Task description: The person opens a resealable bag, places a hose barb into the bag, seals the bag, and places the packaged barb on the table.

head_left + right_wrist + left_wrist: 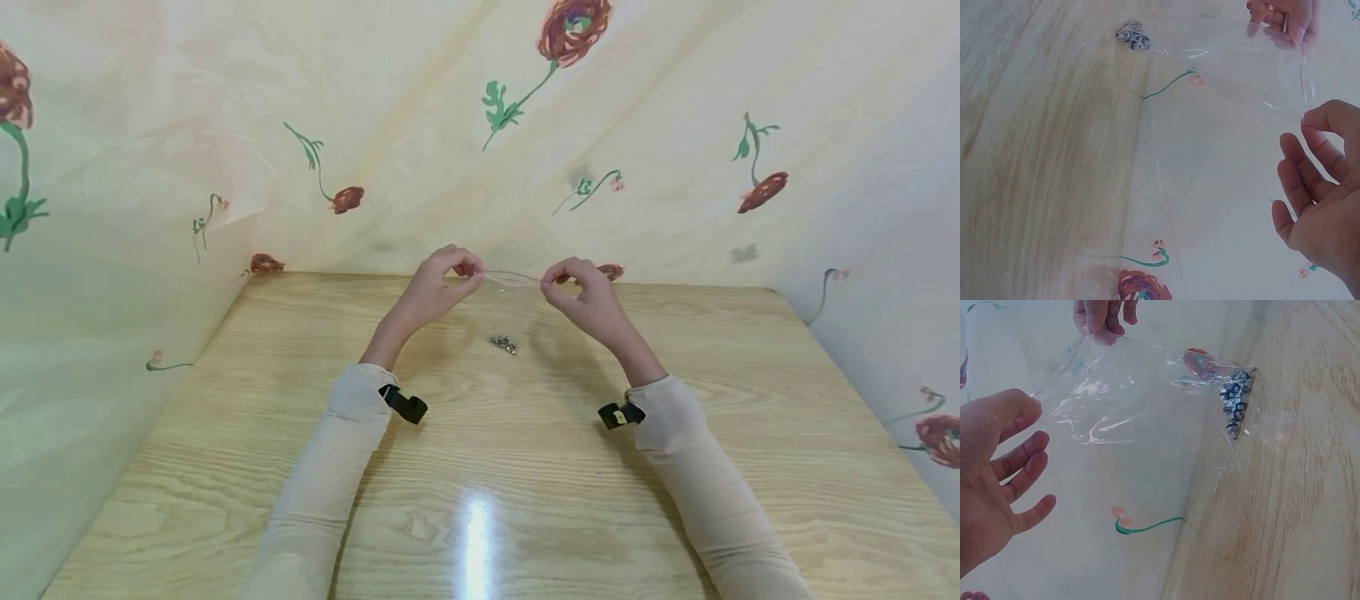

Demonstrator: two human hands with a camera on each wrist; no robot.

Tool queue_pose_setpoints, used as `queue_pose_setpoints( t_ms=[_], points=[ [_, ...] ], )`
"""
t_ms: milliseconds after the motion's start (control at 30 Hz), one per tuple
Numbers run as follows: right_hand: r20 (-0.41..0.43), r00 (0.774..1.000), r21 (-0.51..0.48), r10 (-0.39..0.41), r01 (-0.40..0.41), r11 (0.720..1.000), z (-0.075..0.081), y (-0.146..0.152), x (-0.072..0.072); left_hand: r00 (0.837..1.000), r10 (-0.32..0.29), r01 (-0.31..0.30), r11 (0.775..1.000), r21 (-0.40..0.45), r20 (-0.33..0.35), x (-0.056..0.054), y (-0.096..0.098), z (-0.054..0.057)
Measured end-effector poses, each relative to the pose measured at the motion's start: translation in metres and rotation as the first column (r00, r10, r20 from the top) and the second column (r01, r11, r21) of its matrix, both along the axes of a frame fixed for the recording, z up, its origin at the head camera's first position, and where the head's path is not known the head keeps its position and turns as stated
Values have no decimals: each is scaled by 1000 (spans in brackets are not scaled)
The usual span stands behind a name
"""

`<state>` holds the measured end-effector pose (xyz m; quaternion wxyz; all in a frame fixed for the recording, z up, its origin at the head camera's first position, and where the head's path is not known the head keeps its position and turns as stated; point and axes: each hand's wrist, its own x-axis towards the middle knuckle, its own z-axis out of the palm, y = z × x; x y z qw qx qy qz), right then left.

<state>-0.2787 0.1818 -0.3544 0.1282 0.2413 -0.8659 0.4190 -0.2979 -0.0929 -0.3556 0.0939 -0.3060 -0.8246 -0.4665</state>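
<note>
Between the two hands hangs a clear plastic zip bag (pixel 1122 394) with a thin red line along its top edge. My left hand (pixel 441 286) pinches one top corner between thumb and index finger. At the opposite top corner my right hand (pixel 592 298) pinches the edge the same way, its other fingers spread loosely in the right wrist view. The bag's mouth looks slightly parted in the head view. Several small metal screws (pixel 1235 403) lie bunched in a bottom corner of the bag, dark and silvery.
A light wood-grain table (pixel 480 442) spreads below the arms. Behind it and at both sides hangs a pale sheet (pixel 420 100) with printed red flowers. Black straps with small mounts (pixel 405 405) sit on both sleeved wrists. A bright light reflection shows on the tabletop near the front.
</note>
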Motion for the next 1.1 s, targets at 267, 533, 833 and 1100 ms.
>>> queue_pose_setpoints(
  t_ms=[267, 533, 833, 1100],
  points=[
    [-26, 999, 23, 30, -29, 999, 2, 0, 1, 1000, -14, 14, 1000, 23, -15, 0, -1, -2],
    [-30, 998, 33, 48, -47, 998, 3, -1, 2, 999, -25, 26, 999, 29, -34, 1, 0, 0],
    [-13, 999, 28, 46, -45, 999, 3, -1, 0, 998, -43, 44, 999, 14, -53, 0, 2, 1],
    [-2, 998, 34, 62, -62, 998, 3, -1, -3, 998, -51, 51, 999, 8, -40, -3, 3, 1]
  ],
)
